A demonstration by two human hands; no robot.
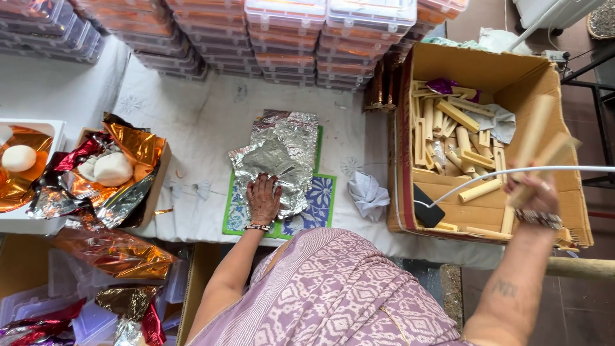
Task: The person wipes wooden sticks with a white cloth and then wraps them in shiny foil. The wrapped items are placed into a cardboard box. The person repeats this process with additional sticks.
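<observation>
1. Left hand (264, 197) lies flat, fingers spread wide, palm down on the foil (277, 159), gripping nothing, just pressing the near edge.
2. The foil is a silver sheet, heavily crinkled and shiny, roughly rectangular, spread at the middle of the table on a mat (319, 204) with a green border and a blue flower print.
3. Right hand (537, 195) is up over the carton (512, 74), closed around a few pale wooden blocks (541, 150): long, squared sticks fanning upward, blurred.
4. The carton is brown corrugated board, flaps open, standing at the right of the table; inside is a loose heap of more sticks (448, 138), smooth and cream-coloured, some flat, some rounded, with a scrap of purple foil (442, 84) and grey paper among them.
5. A thin white cable (487, 176) arcs across the carton, just in front of the right hand.
6. A crumpled white paper (368, 194) sits between mat and carton.
7. On the left, an open box (155, 186) lined with glossy orange and red wrap holds a smooth white lump (112, 169); another white ball (19, 157) rests in a white tray (54, 128) beside it.
8. Clear plastic boxes (282, 38) are stacked along the far edge.
9. A white cloth (205, 115) covers the table.
</observation>
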